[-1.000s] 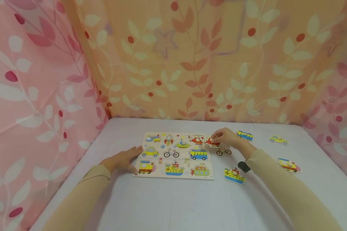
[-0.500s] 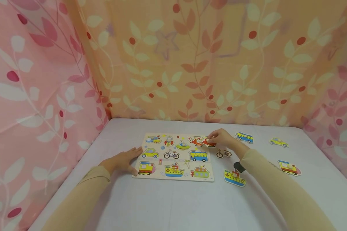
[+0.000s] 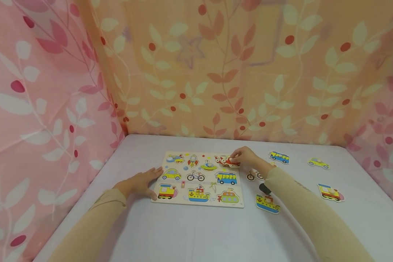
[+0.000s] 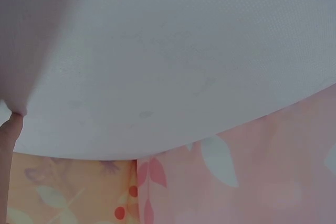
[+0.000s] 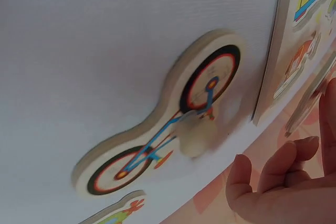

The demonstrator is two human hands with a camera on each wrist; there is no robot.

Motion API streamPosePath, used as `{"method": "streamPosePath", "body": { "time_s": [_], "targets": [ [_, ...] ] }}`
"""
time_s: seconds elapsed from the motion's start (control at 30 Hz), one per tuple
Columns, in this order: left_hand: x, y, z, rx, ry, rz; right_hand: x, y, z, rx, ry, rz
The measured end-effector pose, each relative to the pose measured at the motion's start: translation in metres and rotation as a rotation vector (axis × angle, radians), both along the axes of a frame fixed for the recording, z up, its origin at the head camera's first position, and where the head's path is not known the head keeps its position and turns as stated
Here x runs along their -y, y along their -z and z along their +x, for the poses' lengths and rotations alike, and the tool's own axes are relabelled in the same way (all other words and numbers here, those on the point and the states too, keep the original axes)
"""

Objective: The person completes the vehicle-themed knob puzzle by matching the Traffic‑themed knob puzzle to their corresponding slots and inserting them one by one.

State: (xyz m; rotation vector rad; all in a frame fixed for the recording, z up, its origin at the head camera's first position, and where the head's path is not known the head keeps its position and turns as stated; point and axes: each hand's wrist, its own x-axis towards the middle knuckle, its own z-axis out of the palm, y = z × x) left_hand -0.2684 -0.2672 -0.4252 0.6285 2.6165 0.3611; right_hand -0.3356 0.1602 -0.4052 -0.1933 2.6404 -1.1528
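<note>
My right hand (image 3: 246, 158) pinches a red helicopter puzzle piece (image 3: 234, 163) over the upper right of a wooden puzzle board (image 3: 182, 195). The piece overlaps the matching helicopter picture, and I cannot tell whether it touches the board. In the right wrist view, the curled fingers of the right hand (image 5: 283, 182) are near that piece, seen almost edge-on. My left hand (image 3: 139, 183) rests at the board's left edge with fingers spread. Only one finger (image 4: 11, 129) shows in the left wrist view. Plane, rocket and flying saucer pieces (image 3: 209, 165) with knobs sit in the board's top row.
Right of the board lie a bicycle piece (image 3: 253, 175), a ship piece (image 3: 268, 203), a bus piece (image 3: 279, 157), a car piece (image 3: 318, 163) and a train piece (image 3: 330, 193). Another piece is mostly hidden behind the right arm. Patterned curtains (image 3: 196, 91) enclose the table.
My right hand has carried the helicopter piece left, from beside the board's right edge to over the helicopter picture. The left hand stays at the board's edge.
</note>
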Motion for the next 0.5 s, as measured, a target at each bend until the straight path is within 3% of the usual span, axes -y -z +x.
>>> {"method": "streamPosePath", "body": {
  "time_s": [0.2,0.5],
  "targets": [
    [-0.001,-0.001,0.001,-0.003,-0.022,0.0,0.008,0.001,-0.004,-0.059,-0.009,0.014],
    [-0.002,-0.001,0.003,-0.001,-0.032,-0.006,0.018,0.01,-0.013,0.013,0.046,0.087]
  ]
}}
